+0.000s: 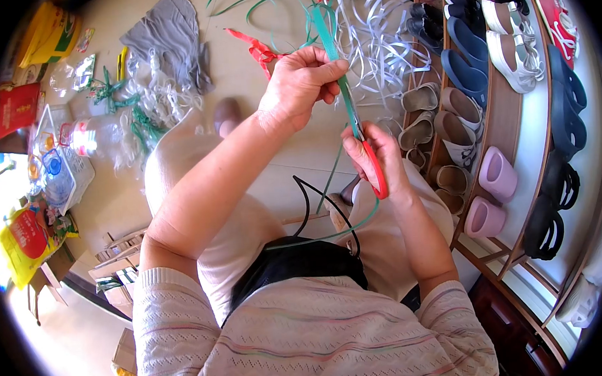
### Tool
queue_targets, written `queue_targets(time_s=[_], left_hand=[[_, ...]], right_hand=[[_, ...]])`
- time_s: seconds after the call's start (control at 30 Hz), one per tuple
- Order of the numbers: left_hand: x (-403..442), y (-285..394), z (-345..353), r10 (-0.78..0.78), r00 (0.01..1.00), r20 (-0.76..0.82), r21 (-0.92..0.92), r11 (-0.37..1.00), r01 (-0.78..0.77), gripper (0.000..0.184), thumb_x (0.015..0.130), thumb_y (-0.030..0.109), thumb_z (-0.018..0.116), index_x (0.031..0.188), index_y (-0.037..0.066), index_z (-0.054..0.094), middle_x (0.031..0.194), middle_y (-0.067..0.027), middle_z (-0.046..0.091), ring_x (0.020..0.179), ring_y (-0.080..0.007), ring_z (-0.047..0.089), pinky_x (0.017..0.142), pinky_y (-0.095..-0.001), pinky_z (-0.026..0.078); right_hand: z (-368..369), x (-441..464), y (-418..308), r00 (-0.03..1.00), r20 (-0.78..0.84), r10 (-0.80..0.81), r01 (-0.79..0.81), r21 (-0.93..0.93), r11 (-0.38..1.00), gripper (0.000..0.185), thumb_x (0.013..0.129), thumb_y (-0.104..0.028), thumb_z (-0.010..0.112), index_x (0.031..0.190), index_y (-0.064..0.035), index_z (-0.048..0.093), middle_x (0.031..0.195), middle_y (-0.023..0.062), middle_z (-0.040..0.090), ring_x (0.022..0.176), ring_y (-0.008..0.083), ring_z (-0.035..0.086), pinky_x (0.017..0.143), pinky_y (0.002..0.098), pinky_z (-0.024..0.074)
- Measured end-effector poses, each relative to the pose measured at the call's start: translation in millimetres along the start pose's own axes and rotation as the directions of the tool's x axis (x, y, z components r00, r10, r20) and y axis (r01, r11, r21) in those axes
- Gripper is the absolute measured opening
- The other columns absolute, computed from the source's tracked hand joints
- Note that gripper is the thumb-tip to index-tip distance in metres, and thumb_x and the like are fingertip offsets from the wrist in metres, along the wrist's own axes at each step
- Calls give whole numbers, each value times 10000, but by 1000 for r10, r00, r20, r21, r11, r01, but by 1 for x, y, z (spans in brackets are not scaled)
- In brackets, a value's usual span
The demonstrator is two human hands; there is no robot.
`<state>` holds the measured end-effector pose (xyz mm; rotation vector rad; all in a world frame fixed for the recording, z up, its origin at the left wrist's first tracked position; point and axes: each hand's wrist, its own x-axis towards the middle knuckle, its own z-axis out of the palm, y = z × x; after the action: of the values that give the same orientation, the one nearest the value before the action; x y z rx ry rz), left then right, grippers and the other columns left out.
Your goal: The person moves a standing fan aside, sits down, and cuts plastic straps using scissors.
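Between thumb and fingers, my left hand point(303, 82) pinches a green plastic strap point(323, 33), which rises past the hand and trails down below it. My right hand point(380, 158) is closed on red-handled scissors point(376, 172). Their blades point up along the strap just under my left hand; whether they are cutting into it I cannot tell. A thin green strip curves down across my lap, over a black bag or cloth point(298, 263) with a black cord.
Loose white straps point(374, 34) and a red ribbon point(256, 51) lie on the floor ahead. A shoe rack point(498, 120) full of shoes stands at right. At left are a grey cloth point(171, 41), a white basket point(76, 176) and a yellow bag point(24, 240).
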<state>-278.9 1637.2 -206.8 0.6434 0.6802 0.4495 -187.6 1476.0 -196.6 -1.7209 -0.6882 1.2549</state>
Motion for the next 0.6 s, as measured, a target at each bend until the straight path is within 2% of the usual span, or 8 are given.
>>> queue_targets(time_s=[0.2,0.4,0.6], left_hand=[[1,8,-1,-60,998,2,-15,998,60,116,810,115,626,747,66,543,650,-2,540,515,-90,492,483,-219,380],[11,13,-8,15,1000,6,-20,1000,-15,119,815,119,621,751,58,541,634,-6,528,515,-94,490,488,-221,378],[4,5,-2,18,1000,-3,32,999,-18,139,798,111,646,743,62,529,634,-11,527,494,-97,484,479,-226,380]], right_hand=[[2,-3,-7,1000,7,9,-9,3,1000,201,814,-207,655,819,-31,559,603,-60,454,553,32,390,507,180,332],[1,-4,-1,1000,9,4,-4,-32,999,195,814,-199,653,831,-30,558,627,-56,471,574,35,404,535,179,352],[0,-1,1,999,46,1,-4,70,998,203,821,-198,644,891,-36,543,684,-48,481,615,33,425,565,175,366]])
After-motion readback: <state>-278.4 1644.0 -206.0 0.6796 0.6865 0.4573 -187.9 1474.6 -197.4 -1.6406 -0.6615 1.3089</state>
